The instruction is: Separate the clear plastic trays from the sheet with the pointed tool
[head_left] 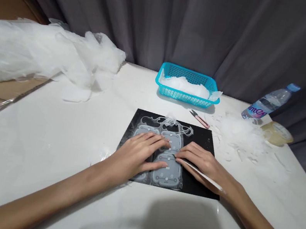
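A sheet of clear moulded silicone pieces lies on a black mat in the middle of the white table. My left hand lies flat on the sheet, fingers stretched out and pressing it down. My right hand is closed round a thin white blade-like tool, whose tip touches the sheet near the middle. Loose trimmed strips of clear material curl at the mat's far edge.
A turquoise basket of white scraps stands behind the mat, with small pink snips beside it. White offcuts, a water bottle and a tape roll lie at the right. Crumpled clear plastic is heaped at the left. Grey curtain behind.
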{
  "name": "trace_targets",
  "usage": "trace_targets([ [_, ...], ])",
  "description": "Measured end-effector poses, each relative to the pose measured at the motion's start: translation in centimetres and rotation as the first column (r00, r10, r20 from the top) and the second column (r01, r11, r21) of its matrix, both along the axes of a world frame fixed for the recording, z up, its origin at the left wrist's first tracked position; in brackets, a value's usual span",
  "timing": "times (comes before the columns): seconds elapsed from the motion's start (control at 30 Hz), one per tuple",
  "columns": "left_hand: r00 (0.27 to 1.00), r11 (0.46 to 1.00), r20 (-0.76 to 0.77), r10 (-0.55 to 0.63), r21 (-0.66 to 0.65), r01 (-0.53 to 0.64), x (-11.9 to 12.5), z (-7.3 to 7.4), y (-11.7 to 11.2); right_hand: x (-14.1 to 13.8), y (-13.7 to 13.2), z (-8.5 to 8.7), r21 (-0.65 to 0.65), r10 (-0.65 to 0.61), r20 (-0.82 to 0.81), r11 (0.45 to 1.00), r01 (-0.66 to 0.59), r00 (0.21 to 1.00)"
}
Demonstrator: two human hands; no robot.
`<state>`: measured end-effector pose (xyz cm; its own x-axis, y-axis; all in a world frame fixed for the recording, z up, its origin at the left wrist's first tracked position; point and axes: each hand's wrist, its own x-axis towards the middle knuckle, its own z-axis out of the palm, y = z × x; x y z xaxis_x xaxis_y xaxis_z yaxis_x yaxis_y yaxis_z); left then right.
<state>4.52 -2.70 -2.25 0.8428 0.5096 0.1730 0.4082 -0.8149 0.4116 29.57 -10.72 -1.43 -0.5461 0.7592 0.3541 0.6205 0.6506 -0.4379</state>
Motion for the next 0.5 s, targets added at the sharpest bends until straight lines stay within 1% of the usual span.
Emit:
trace_targets([
  [0.07,1.0,1.0,0.009,-0.001,-0.024,0.001,0.0,0.1,0.0,-0.1,0.1,-0.3,0.067,-0.009,0.014,0.998,0.008,1.0],
  [0.17,1.0,0.999,0.024,0.004,-0.048,-0.003,0.0,0.4,-0.1,-0.5,0.6,-1.1,0.184,-0.023,0.047,0.983,0.014,0.999],
  [0.23,0.999,0.998,0.03,0.01,-0.065,-0.008,-0.1,0.4,0.0,-0.7,0.8,-1.8,0.239,-0.04,0.088,0.971,0.018,0.995],
  [0.33,0.999,0.995,0.038,0.02,-0.102,-0.016,-0.2,0.3,0.1,-1.0,0.4,-2.3,0.305,-0.099,0.163,0.951,0.045,0.982],
  [0.4,0.999,0.991,0.039,0.036,-0.132,-0.031,-0.2,0.0,0.2,-1.1,-0.1,-2.4,0.319,-0.118,0.227,0.947,0.04,0.967],
  [0.47,0.997,0.984,0.034,0.065,-0.166,-0.058,-0.3,-0.4,0.3,-1.0,-0.1,-2.3,0.284,-0.087,0.268,0.959,0.008,0.959],
  [0.5,0.996,0.981,0.031,0.079,-0.18,-0.072,-0.4,-0.6,0.4,-0.8,0.2,-2.2,0.251,-0.072,0.257,0.968,0.005,0.964],
])
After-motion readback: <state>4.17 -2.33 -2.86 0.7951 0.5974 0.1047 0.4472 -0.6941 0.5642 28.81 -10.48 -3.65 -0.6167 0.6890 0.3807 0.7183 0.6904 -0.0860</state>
